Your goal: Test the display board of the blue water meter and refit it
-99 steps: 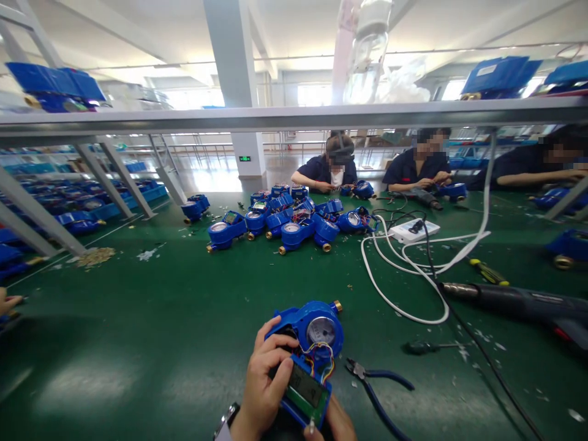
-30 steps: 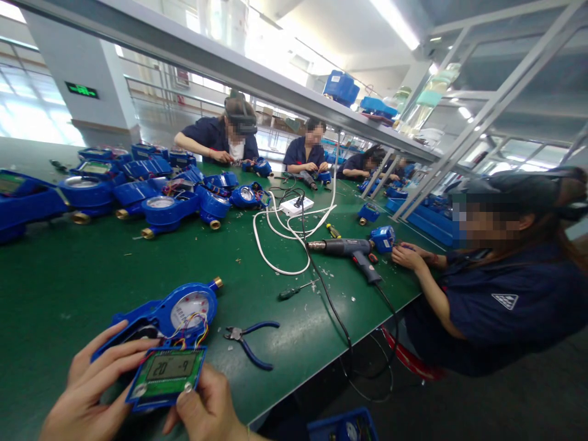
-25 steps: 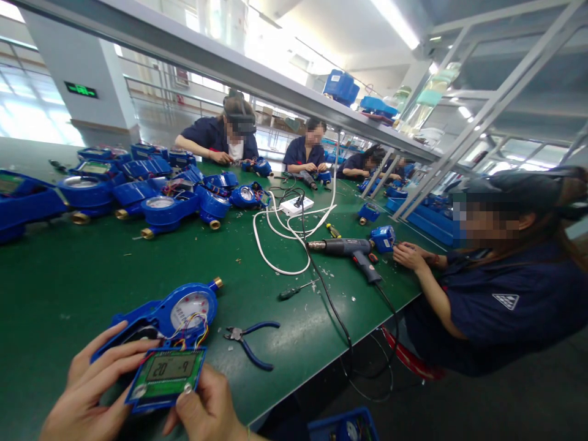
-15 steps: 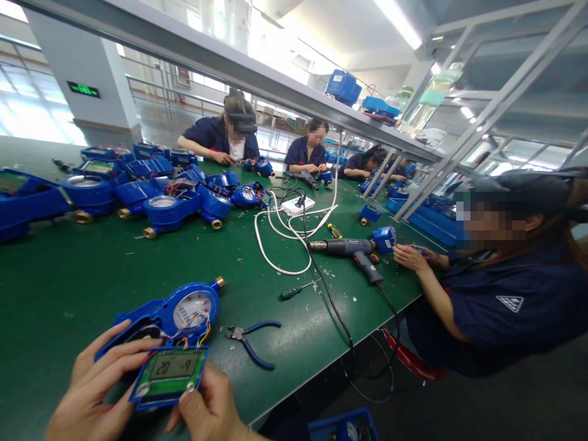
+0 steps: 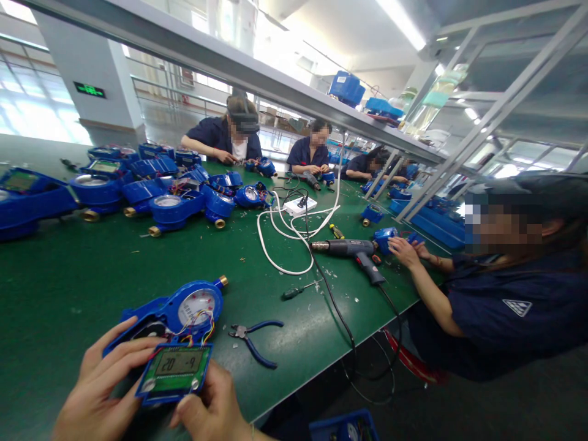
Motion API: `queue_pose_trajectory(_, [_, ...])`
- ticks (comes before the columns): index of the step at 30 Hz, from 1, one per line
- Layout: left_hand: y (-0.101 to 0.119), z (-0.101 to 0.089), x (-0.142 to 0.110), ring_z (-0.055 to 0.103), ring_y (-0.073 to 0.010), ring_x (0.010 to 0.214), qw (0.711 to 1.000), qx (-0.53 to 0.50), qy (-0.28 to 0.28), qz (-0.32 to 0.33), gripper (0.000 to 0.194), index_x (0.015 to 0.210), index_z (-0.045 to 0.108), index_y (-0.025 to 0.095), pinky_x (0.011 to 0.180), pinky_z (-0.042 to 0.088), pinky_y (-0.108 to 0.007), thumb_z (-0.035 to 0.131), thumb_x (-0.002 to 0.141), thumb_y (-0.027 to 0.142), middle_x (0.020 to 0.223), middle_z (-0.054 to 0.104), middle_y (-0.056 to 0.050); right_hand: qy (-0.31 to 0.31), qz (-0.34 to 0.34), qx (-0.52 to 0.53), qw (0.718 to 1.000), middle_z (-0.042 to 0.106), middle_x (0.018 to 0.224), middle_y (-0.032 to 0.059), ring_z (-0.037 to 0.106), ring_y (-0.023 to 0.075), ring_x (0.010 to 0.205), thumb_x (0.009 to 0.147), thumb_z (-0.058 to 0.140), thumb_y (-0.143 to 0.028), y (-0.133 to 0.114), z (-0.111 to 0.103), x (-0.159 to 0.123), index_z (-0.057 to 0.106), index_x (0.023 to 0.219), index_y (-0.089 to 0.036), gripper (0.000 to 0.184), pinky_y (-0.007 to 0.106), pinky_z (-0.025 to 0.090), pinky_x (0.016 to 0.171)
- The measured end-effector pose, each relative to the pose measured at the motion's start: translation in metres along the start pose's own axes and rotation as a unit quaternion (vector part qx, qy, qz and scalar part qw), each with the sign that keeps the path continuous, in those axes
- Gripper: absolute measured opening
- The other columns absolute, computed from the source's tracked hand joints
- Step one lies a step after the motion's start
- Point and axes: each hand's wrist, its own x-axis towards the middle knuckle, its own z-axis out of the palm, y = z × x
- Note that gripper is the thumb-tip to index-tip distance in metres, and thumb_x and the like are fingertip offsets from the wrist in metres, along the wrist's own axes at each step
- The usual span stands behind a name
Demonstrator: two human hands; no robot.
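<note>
A blue water meter (image 5: 184, 309) with a round dial and a brass end lies on the green table (image 5: 68, 269) near its front edge. Coloured wires run from it to a green display board (image 5: 175, 366) in a blue frame, showing digits. My left hand (image 5: 98, 392) grips the board's left side, fingers reaching onto the meter body. My right hand (image 5: 209, 410) pinches the board's lower right corner with the thumb on top.
Blue-handled pliers (image 5: 255, 340) lie just right of the meter, a screwdriver (image 5: 296, 291) beyond. A heat gun (image 5: 351, 250) and white and black cables (image 5: 285, 245) lie mid-table. Several blue meters (image 5: 169, 205) are piled at the back left. A co-worker (image 5: 500, 306) sits at right; others sit further along.
Since 3.3 s ago my view swung right, bringing in the co-worker at right. In the last second my hands and the board hardly moved; the co-worker's hands shifted slightly.
</note>
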Motion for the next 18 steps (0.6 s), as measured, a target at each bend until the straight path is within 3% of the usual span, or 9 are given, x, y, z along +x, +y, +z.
queue_pose_trajectory(3, [-0.001,-0.001,0.002,0.047,-0.0335,0.129,0.999,0.014,-0.002,0.036,0.015,0.096,0.064,0.03,0.105,0.037,-0.057,0.059,0.082,0.026,0.1,0.07,0.0,0.0,0.0,0.008,1.0,0.06,0.098,0.0096,0.048,0.0079,0.056,0.086,0.06,-0.064,0.001,0.001,0.0,0.067,0.105,-0.015,0.053,0.018,0.043,0.05])
queue_pose_trajectory(7, [-0.001,0.0,0.004,0.049,-0.0336,0.127,0.999,0.007,0.013,0.047,0.015,0.096,0.065,0.031,0.106,0.036,-0.058,0.06,0.082,0.027,0.104,0.07,0.001,0.008,-0.011,0.016,1.0,0.059,0.091,0.0077,0.047,0.0074,0.054,0.087,0.059,-0.066,0.002,0.0,0.0,0.067,0.107,-0.015,0.055,0.018,0.041,0.049])
queue_pose_trajectory(18, [0.015,0.001,0.008,0.045,-0.0298,0.131,0.999,-0.034,0.028,-0.018,0.031,0.106,0.066,0.045,0.116,0.029,-0.061,0.059,0.083,0.025,0.122,0.061,0.018,0.017,-0.015,0.014,1.0,0.06,0.095,0.0089,0.047,0.0073,0.052,0.086,0.057,-0.07,0.004,0.001,-0.001,0.066,0.11,-0.015,0.061,0.019,0.04,0.048])
